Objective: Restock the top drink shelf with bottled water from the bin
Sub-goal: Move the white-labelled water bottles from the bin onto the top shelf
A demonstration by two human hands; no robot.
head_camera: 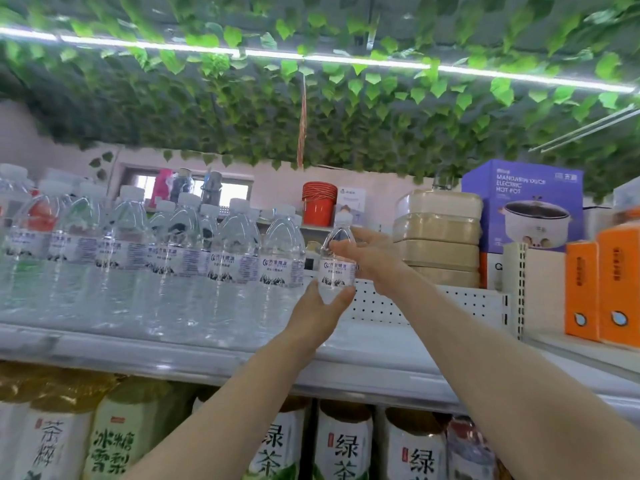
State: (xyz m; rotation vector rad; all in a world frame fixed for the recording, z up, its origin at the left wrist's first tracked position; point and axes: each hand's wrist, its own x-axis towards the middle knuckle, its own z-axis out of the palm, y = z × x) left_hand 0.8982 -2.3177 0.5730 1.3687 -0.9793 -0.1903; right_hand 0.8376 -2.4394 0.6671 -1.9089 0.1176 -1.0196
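Observation:
A clear water bottle (336, 268) with a white and blue label is held upright above the top shelf (374, 344), just right of the row of shelved water bottles (173, 258). My left hand (320, 311) grips its lower half from below. My right hand (367, 252) holds its neck and shoulder from the right, hiding the cap. The bin is out of view.
Right of the held bottle the shelf is bare in front of a white pegboard back (433, 306). Behind stand stacked beige containers (438, 237), a purple hot pot box (526, 206) and orange cartons (602, 285). Tea bottles (343, 445) fill the shelf below. Green leaves hang overhead.

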